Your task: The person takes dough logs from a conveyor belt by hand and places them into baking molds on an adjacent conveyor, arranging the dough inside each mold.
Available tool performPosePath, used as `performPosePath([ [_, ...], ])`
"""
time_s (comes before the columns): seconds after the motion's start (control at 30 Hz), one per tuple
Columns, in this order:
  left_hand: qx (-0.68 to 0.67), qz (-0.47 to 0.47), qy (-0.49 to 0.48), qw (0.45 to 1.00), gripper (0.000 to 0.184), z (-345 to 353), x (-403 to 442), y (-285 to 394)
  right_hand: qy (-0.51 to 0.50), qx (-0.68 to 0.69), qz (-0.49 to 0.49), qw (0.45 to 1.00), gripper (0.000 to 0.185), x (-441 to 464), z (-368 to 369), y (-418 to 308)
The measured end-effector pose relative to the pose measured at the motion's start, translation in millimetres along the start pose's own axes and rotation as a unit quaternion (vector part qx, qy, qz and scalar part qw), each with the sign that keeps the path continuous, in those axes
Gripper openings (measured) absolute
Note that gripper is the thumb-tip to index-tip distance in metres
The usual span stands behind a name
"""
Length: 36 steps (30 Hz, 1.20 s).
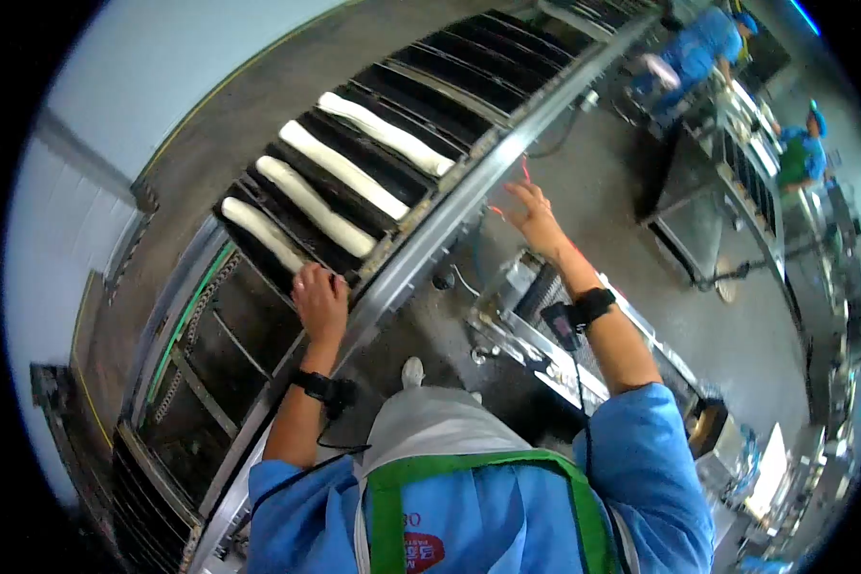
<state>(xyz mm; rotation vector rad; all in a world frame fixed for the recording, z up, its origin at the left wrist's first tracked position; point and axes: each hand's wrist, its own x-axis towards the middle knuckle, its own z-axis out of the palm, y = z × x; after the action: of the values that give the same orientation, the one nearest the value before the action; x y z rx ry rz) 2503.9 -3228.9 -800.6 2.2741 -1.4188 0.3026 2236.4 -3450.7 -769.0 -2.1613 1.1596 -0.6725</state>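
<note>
Dough rolls lie side by side, four of them, in the black trays of a conveyor ahead of the left hand, and I see all four lying lengthwise across the line, left of the right hand. The left hand's bent fingers meet the near end of the closest roll; from my remote view I cannot tell whether they grip it or merely rest on it. The right hand is released, its fingers loosely spread in the air just beside the metal rail edging the trays. Behind and left of the left hand I make out an open frame with a green strip along a chain. Below the right hand, partly under its forearm, sits a machine with a dark mesh belt. Well beyond the right hand, I can see two co-workers in blue near metal tables.
</note>
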Motion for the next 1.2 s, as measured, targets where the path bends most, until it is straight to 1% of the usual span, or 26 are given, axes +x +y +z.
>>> performPosePath([
  [0.07, -0.007, 0.010, -0.011, 1.000, 0.015, 0, 0, -7, -0.095, -0.076, 0.084, 0.989, 0.045, -53, -29, 44],
  [0.13, -0.004, 0.022, -0.008, 1.000, 0.015, -4, -1, -15, -0.129, -0.226, 0.151, 0.954, 0.048, -118, -48, 101],
  [0.2, 0.016, 0.062, -0.003, 0.998, 0.016, 5, -4, -37, -0.115, -0.296, 0.268, 0.909, 0.053, -195, -78, 118],
  [0.27, 0.065, -0.016, -0.100, 0.993, 0.017, -8, -2, -29, -0.128, -0.386, 0.354, 0.842, 0.053, -261, -104, 120],
  [0.33, 0.025, 0.061, -0.005, 0.998, 0.017, -2, -11, -43, -0.147, -0.419, 0.424, 0.790, 0.053, -319, -125, 136],
  [0.4, 0.000, 0.032, -0.033, 0.999, 0.017, -2, -16, -49, -0.112, -0.479, 0.436, 0.753, 0.050, -366, -138, 151],
  [0.47, 0.026, 0.059, -0.029, 0.997, 0.017, -3, -18, -58, -0.085, -0.516, 0.462, 0.716, 0.047, -388, -152, 150],
  [0.5, 0.026, 0.022, -0.048, 0.998, 0.016, -8, -21, -54, -0.074, -0.531, 0.469, 0.702, 0.046, -398, -160, 157],
  [0.53, 0.036, 0.020, -0.042, 0.998, 0.016, -17, -21, -46, -0.097, -0.512, 0.502, 0.690, 0.045, -411, -173, 157],
  [0.57, 0.028, 0.026, -0.028, 0.999, 0.016, -13, -23, -49, -0.091, -0.492, 0.515, 0.696, 0.046, -411, -181, 146],
  [0.6, 0.023, 0.023, -0.010, 0.999, 0.016, -16, -28, -53, -0.016, -0.503, 0.450, 0.738, 0.047, -441, -182, 181],
  [0.63, 0.001, 0.039, -0.057, 0.998, 0.016, -30, -26, -43, -0.049, -0.525, 0.453, 0.719, 0.045, -458, -184, 209],
  [0.67, 0.014, 0.033, -0.003, 0.999, 0.017, -20, -30, -51, -0.110, -0.471, 0.527, 0.699, 0.046, -441, -195, 187],
  [0.7, 0.014, 0.011, -0.025, 1.000, 0.015, -22, -31, -50, -0.095, -0.437, 0.560, 0.697, 0.045, -425, -201, 171],
  [0.73, 0.022, 0.022, -0.024, 0.999, 0.013, -27, -29, -43, -0.050, -0.428, 0.541, 0.723, 0.044, -448, -201, 210],
  [0.77, 0.014, 0.021, -0.020, 0.999, 0.012, -31, -26, -39, -0.064, -0.490, 0.507, 0.706, 0.038, -437, -201, 217],
  [0.83, 0.024, 0.033, 0.005, 0.999, 0.011, -26, -28, -44, -0.047, -0.472, 0.430, 0.768, 0.026, -427, -212, 234],
  [0.87, 0.031, 0.023, 0.006, 0.999, 0.011, -22, -27, -50, -0.041, -0.413, 0.387, 0.824, 0.027, -415, -226, 230],
  [0.9, 0.028, 0.004, -0.008, 1.000, 0.012, -27, -26, -49, 0.017, -0.395, 0.391, 0.831, 0.030, -395, -234, 212],
  [0.93, 0.023, -0.014, -0.024, 0.999, 0.012, -29, -25, -45, 0.026, -0.360, 0.350, 0.864, 0.032, -381, -252, 198],
  [0.97, 0.025, -0.022, -0.026, 0.999, 0.013, -26, -26, -48, 0.021, -0.327, 0.438, 0.837, 0.038, -354, -267, 172],
  [1.0, 0.012, -0.019, -0.019, 1.000, 0.014, -38, -28, -45, 0.088, -0.308, 0.325, 0.890, 0.040, -363, -293, 173],
  [1.03, 0.015, -0.021, -0.022, 0.999, 0.014, -38, -30, -48, 0.146, -0.210, 0.317, 0.913, 0.046, -376, -317, 206],
  [1.1, 0.009, -0.028, -0.021, 0.999, 0.014, -46, -32, -48, 0.247, -0.002, 0.257, 0.934, 0.057, -341, -344, 133],
  [1.17, 0.002, -0.028, -0.009, 1.000, 0.014, -45, -33, -56, 0.275, 0.054, 0.213, 0.936, 0.049, -280, -339, 23],
  [1.2, -0.009, -0.028, -0.002, 1.000, 0.013, -46, -33, -59, 0.255, 0.000, 0.176, 0.951, 0.040, -254, -336, -9],
])
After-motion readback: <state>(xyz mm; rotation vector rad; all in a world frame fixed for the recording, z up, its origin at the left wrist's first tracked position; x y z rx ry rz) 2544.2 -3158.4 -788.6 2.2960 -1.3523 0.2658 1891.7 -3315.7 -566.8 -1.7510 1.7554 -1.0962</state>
